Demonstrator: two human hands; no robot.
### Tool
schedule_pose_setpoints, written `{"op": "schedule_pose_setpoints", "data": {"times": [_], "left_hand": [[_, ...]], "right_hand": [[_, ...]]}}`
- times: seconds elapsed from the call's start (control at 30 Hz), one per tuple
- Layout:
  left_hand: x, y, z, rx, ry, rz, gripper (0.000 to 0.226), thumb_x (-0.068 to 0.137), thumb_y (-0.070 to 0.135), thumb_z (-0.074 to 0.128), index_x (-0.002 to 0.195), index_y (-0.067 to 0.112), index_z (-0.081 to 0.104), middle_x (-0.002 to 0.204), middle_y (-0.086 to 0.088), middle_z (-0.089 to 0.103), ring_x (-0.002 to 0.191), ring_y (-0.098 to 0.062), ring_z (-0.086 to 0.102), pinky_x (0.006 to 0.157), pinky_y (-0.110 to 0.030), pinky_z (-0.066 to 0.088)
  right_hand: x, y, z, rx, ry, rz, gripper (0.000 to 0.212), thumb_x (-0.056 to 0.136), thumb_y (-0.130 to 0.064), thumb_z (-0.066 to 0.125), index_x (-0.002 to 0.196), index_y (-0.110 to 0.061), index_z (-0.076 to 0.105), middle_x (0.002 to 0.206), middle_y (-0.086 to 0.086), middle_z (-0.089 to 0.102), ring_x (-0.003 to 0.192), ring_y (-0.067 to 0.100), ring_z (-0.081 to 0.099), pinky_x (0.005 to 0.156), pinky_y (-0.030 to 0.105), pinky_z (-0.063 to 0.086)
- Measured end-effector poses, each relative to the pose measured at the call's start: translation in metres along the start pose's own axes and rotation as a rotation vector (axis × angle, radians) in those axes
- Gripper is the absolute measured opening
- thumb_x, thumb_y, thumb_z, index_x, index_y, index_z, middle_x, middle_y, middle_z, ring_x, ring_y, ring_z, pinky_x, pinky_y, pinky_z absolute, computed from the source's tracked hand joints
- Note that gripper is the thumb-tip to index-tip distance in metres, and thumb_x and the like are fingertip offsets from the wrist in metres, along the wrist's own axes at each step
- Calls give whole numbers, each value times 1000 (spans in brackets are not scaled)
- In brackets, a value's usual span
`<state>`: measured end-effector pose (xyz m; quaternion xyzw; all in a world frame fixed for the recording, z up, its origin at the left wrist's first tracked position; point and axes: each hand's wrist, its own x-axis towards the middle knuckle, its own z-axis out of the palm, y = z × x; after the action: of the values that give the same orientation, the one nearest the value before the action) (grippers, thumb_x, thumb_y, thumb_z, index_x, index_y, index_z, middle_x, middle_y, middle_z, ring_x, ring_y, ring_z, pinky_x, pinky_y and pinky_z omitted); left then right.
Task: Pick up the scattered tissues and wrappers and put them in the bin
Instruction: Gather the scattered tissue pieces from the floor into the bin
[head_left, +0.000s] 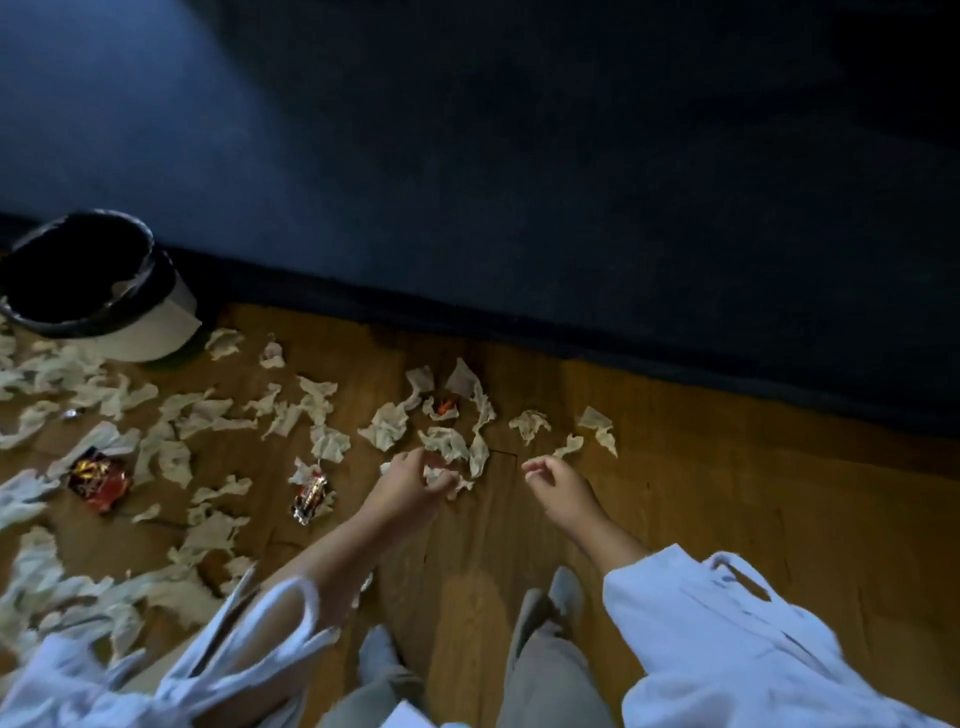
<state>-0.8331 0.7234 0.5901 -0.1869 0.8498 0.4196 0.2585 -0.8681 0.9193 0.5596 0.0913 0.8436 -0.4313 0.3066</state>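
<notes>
On wood floor (727, 499) | L hand (408, 491) pinches tissue (435, 474) | R hand (560, 486) loosely curled, empty | bin (130, 332) far left

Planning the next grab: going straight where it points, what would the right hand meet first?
Probably the long tissue strip, lying just beyond the right hand up and to the left; depth is unclear.

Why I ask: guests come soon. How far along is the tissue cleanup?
Barely started. Done: maybe one pale scrap at the bin rim. In hand: the left hand grips a tissue; the right hand holds nothing. Left: many scattered tissues and several wrappers on the floor.
</notes>
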Motion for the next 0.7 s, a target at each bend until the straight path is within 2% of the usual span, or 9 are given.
{"op": "schedule_pose_setpoints", "data": {"times": [0.07,0.17,0.23,0.37,0.5,0.57,0.63,0.7], "left_hand": [[28,-6,21,8,7,-18,42,91,38,52,126,15,48,131,-6,46,109,-16,50,82,-23,45],[76,-29,62,-6,-22,-40,49,89,41,55,128,13,48,132,-8,49,116,-18,50,96,-31,46],[113,-52,91,5,-61,-27,45,90,39,54,127,15,47,134,-5,47,119,-16,49,99,-29,43],[198,-116,161,27,-70,-17,47,91,39,51,132,18,42,139,-2,41,117,-13,49,96,-25,44],[297,-179,231,23,4,22,46,91,38,51,133,21,40,135,-2,43,105,-7,49,86,-23,49],[348,-199,256,74,38,95,45,92,37,50,133,22,39,136,-2,42,108,-10,50,88,-27,49],[391,-212,277,111,102,200,44,92,35,50,133,22,39,138,-1,40,117,-15,48,96,-31,47],[422,-217,292,138,201,280,45,92,32,50,134,21,38,141,0,36,124,-17,42,102,-33,42]], "right_hand": [[34,18,-3,-24,-18,-11,22,96,-17,44,116,-12,54,114,7,56,98,14,51,68,17,43],[93,56,3,-76,-30,-12,21,96,-18,46,114,-13,55,116,8,57,101,16,53,74,22,45],[141,88,14,-122,-34,-21,22,96,-18,47,115,-13,55,117,8,57,103,17,54,74,22,44],[245,163,53,-270,-39,-71,25,95,-16,47,119,-12,53,118,9,56,102,17,54,75,22,42],[342,239,93,-426,-79,-160,22,95,-17,48,115,-13,55,106,2,56,90,11,52,60,14,37],[379,277,100,-522,-87,-265,20,94,-17,49,112,-15,58,100,-3,53,87,8,50,61,10,35],[408,315,97,-498,8,-368,19,94,-16,48,109,-14,59,102,-3,53,91,8,51,67,12,38],[430,343,93,-391,178,-430,19,95,-13,47,107,-10,61,107,3,55,97,12,53,76,17,42]]}}
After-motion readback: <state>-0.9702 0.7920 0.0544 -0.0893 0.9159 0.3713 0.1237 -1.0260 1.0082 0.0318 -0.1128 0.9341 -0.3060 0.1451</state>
